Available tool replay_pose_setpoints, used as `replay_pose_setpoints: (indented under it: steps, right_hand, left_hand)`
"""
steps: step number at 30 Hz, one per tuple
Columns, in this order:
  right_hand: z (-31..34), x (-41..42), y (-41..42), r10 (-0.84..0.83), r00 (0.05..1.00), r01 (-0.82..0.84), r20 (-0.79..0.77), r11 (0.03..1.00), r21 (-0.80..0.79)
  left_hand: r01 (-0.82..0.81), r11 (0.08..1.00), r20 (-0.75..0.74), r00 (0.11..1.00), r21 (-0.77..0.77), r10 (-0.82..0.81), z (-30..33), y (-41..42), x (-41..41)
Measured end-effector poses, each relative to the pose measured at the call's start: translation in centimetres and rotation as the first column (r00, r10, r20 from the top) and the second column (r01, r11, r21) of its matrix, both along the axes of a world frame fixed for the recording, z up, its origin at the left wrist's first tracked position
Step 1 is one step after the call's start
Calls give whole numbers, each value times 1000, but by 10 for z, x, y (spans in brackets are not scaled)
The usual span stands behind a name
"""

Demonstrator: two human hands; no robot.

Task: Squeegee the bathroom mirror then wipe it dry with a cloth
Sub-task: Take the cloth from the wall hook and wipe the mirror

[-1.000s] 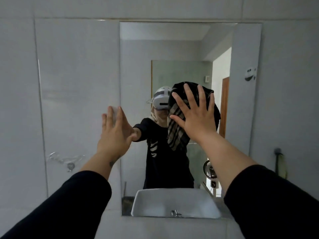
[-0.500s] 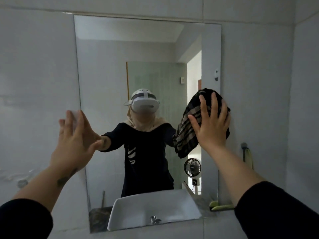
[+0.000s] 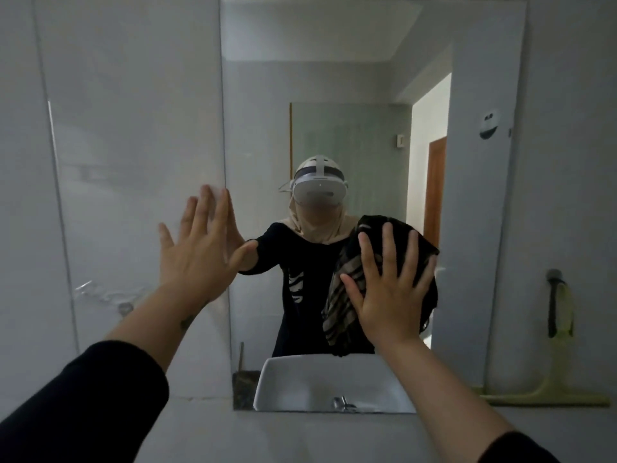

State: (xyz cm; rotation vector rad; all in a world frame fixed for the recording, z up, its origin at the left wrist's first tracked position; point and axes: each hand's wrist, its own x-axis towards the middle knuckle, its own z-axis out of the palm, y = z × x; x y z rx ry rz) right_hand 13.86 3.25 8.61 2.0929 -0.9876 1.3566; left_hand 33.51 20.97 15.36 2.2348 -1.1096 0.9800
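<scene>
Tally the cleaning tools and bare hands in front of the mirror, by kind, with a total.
Cloths: 1, the dark striped cloth
Squeegees: 1, the yellow-green squeegee
Hands: 2, left hand, right hand
Total: 4

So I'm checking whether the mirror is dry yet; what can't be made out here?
Head view only:
- Glass behind the cloth: covered by it and the right hand.
- Mirror top edge: at the frame's edge.
- Streaks or drops: too faint to tell.
- Squeegee blade: edge-on and blurred.
- Left hand: palm contact hidden.
</scene>
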Motion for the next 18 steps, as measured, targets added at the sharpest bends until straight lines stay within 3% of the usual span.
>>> replay_pose_setpoints:
  steps: [5, 10, 18]
  right_hand:
    - [15, 47, 35, 53, 993, -61, -107, 995, -79]
    - [22, 90, 65, 130, 968, -169, -214, 970, -175]
    - [-7, 117, 82, 127, 901, -252, -416, 932, -262]
  left_hand:
    - [-18, 1000, 139, 990, 23, 14, -27, 17, 31]
    - [0, 992, 112, 994, 126, -14, -51, 21, 54]
    - [8, 992, 116, 993, 127, -23, -52, 17, 62]
